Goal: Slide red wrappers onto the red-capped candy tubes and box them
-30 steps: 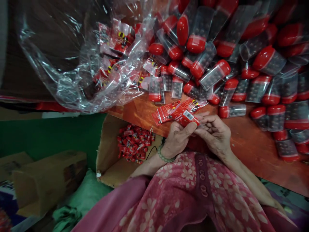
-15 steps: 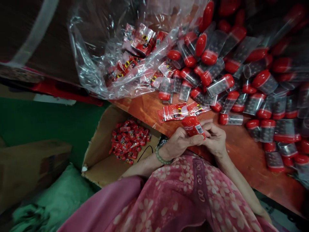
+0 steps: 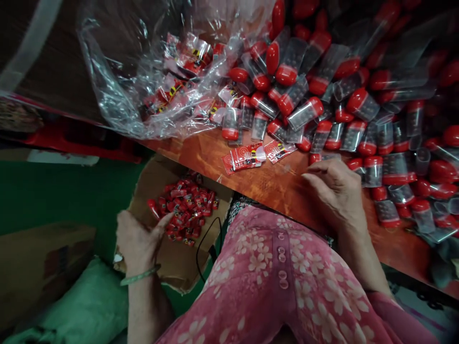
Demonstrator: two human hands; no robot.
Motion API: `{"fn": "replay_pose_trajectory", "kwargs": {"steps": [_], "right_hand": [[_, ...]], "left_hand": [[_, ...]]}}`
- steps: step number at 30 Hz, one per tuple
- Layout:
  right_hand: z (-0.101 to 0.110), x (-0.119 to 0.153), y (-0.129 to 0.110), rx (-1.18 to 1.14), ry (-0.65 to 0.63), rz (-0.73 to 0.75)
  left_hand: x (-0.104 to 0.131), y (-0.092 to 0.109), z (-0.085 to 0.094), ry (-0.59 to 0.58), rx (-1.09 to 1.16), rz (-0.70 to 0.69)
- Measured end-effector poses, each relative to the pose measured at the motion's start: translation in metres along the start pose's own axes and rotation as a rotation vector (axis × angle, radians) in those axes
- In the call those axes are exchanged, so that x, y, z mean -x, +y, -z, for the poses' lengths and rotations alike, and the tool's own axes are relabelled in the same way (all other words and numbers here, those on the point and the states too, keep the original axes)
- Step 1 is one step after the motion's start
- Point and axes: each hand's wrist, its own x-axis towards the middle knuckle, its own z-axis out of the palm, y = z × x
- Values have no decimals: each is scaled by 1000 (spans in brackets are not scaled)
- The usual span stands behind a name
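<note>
My left hand (image 3: pixel 140 239), with a green bracelet at the wrist, is over the near left edge of the cardboard box (image 3: pixel 143 186), thumb spread from the fingers. Just past it a red item (image 3: pixel 153 209) shows above the pile of small red packets (image 3: pixel 190 205) in the box. Over the orange-red table (image 3: pixel 276 186), my right hand (image 3: pixel 333 188) has its thumb apart from its bent fingers, and nothing shows between them. It is beside a clear container (image 3: pixel 373 172) with a red cap. Flat red wrappers (image 3: pixel 247 156) lie left of it.
A clear plastic bag (image 3: pixel 122 105) with printed wrappers lies at the back left. Many red-capped clear containers (image 3: pixel 304 112) are heaped at the back and right. A green sack (image 3: pixel 89 301) and another cardboard box (image 3: pixel 43 267) stand on the floor at the left.
My left hand has moved from the table edge to the box, and the red packet has left my two hands. My right hand has moved a little right and opened.
</note>
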Motion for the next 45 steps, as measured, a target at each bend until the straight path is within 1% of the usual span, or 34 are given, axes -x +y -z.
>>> {"fn": "replay_pose_trajectory", "kwargs": {"steps": [1, 2, 3, 4, 5, 7, 8, 9, 11, 13, 15, 18, 21, 23, 25, 31, 34, 37, 40, 43, 45], "right_hand": [[5, 0, 6, 67, 11, 22], [9, 0, 11, 135, 14, 47], [12, 0, 17, 208, 13, 66], [14, 0, 22, 284, 5, 75], [15, 0, 26, 356, -9, 75], [14, 1, 32, 469, -43, 63], [13, 1, 34, 506, -61, 58], [12, 1, 35, 531, -73, 59], [9, 2, 38, 556, -70, 67], [6, 3, 40, 559, -59, 72], [4, 3, 42, 548, -51, 78], [2, 2, 43, 531, -33, 101], [1, 1, 40, 476, -18, 118], [3, 0, 36, 395, -22, 99], [5, 1, 32, 271, -30, 39], [8, 8, 25, -228, 20, -253], [4, 10, 23, -355, 38, -319], [0, 9, 21, -435, 27, -343], [-5, 7, 20, -477, -2, -321], [-8, 6, 20, -471, -16, -288], [-9, 7, 18, -462, -21, -283]], "left_hand": [[-2, 7, -5, 175, -76, -56], [-7, 18, -16, 339, -128, -159], [-12, 32, -31, 346, -163, -254], [-19, 49, -50, 361, -181, -377], [-27, 66, -71, 323, -204, -508], [-44, 97, -112, 208, -220, -712], [-51, 109, -131, 159, -230, -789], [-57, 119, -146, 123, -241, -836], [-67, 129, -168, 87, -261, -911], [-72, 129, -179, 85, -260, -954], [-74, 126, -183, 93, -231, -974], [-75, 123, -181, 115, -181, -992], [-75, 128, -177, 188, -155, -991], [-75, 134, -174, 211, -135, -964], [-76, 139, -172, 200, -117, -936], [-80, 144, -170, 170, -112, -906], [-82, 145, -165, 122, -107, -884], [-83, 147, -156, -7, -77, -815], [-85, 149, -148, -115, -31, -734], [-89, 151, -145, -170, -4, -701], [-90, 151, -145, -178, -16, -685]]}}
